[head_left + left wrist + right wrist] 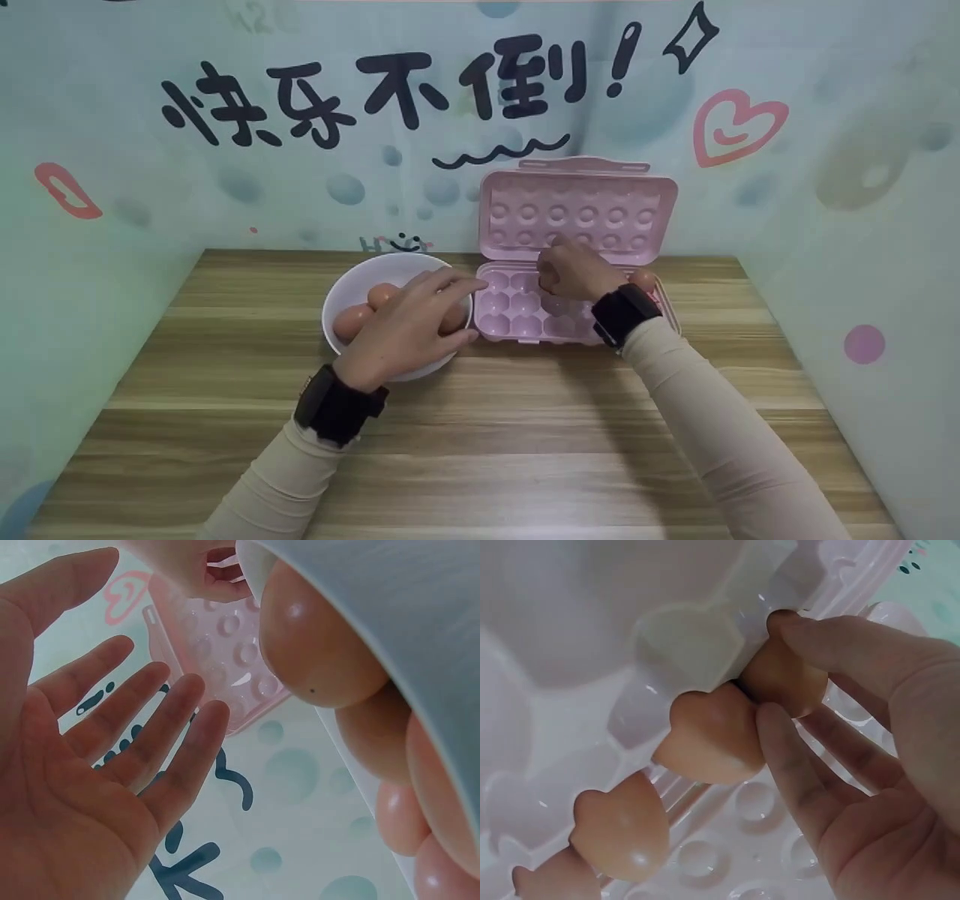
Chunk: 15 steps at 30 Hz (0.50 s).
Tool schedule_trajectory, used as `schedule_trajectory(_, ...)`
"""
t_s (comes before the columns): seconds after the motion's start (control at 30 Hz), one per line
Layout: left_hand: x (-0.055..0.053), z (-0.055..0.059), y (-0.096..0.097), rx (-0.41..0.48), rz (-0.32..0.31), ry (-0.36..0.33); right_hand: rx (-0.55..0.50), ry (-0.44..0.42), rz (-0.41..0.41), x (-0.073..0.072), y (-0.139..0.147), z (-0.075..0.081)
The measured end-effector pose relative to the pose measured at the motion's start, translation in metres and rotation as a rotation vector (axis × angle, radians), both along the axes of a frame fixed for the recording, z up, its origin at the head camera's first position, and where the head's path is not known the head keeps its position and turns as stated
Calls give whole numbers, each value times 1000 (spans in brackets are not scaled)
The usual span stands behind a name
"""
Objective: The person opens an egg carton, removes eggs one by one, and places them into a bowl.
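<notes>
My left hand (409, 322) hovers over a white bowl (401, 262) of brown eggs (351, 322). In the left wrist view its fingers are spread and hold nothing, beside an egg (322, 637) in the bowl. To the right lies a pink egg carton (525, 304) with its lid (577, 217) raised. My right hand (581, 270) is at the carton's back row. Its thumb and fingers pinch an egg (791, 679) sitting in a cup, as the right wrist view shows. Along the same row sit a neighbouring egg (716, 739) and further eggs (626, 829).
The bowl and carton stand side by side on a wood-grain table (480, 450). Close behind the lid is a printed backdrop (420, 135). An egg (642, 280) shows at the carton's right end, partly behind the right wrist's black band (626, 315).
</notes>
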<state>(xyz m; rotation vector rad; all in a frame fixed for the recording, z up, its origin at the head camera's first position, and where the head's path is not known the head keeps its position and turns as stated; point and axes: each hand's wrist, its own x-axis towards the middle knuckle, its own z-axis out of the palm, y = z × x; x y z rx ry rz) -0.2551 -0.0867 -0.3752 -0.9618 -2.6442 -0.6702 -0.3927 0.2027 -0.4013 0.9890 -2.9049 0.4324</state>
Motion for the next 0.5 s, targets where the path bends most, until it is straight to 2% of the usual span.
schedule_trajectory(0.2,-1,0,-1,4,-2,-10,24,-3,-32,1,-3,1)
schedule_trajectory(0.5,-1,0,-1,-5,9,-43,10,-48,-23,-2,-5,0)
